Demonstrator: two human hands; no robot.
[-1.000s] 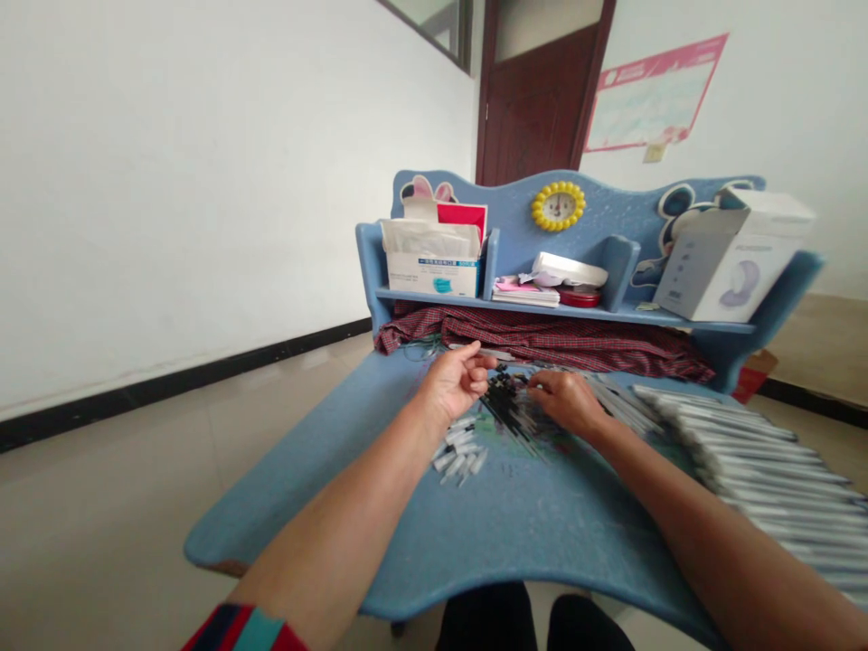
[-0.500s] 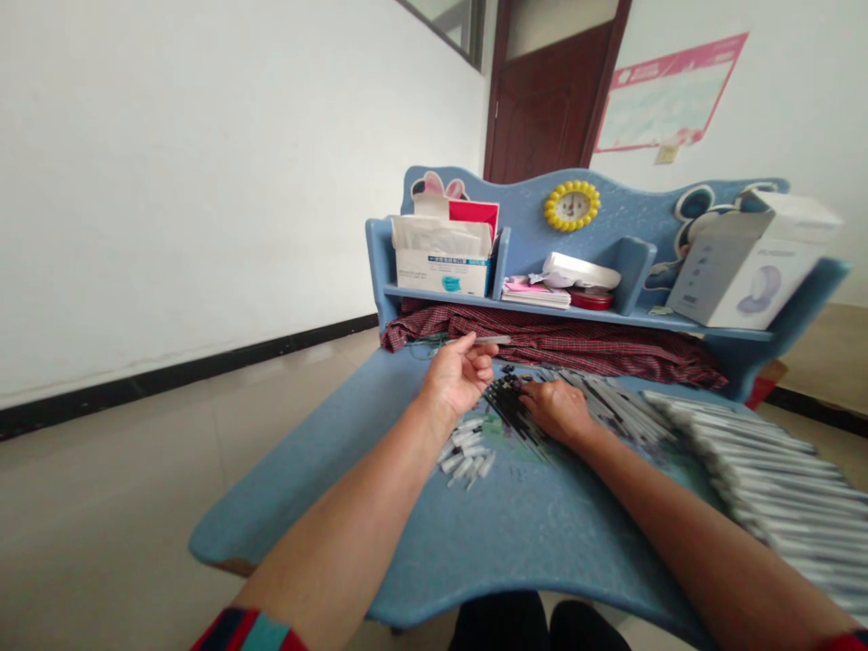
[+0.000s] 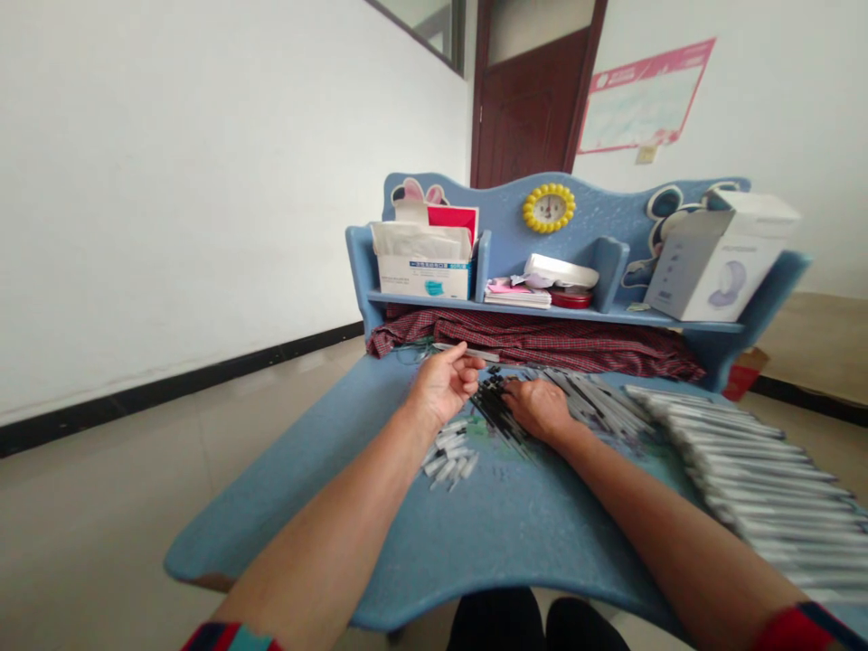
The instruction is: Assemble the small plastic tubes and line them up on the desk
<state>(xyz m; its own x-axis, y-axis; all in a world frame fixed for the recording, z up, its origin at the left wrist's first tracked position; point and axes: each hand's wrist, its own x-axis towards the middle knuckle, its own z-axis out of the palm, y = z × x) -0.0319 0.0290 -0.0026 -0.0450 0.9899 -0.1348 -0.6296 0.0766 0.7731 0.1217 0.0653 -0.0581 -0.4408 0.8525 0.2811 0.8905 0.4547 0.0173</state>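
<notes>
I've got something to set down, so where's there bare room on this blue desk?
Bare blue desk runs along the front edge, below the short white pieces and the right hand, and left of the left hand. It's crowded between the hands, at the black-tipped sticks, and rightward across the grey tubes.

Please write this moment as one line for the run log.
left hand: raised, open | right hand: on black pen parts | nearby: grey pen barrels

Your right hand (image 3: 539,409) is resting on a loose heap of slim black-tipped pen parts (image 3: 496,411), while short white caps (image 3: 448,457) are lying scattered just below your left hand (image 3: 444,384) and long grey pens (image 3: 766,488) are lying in close rows off to your right.
</notes>
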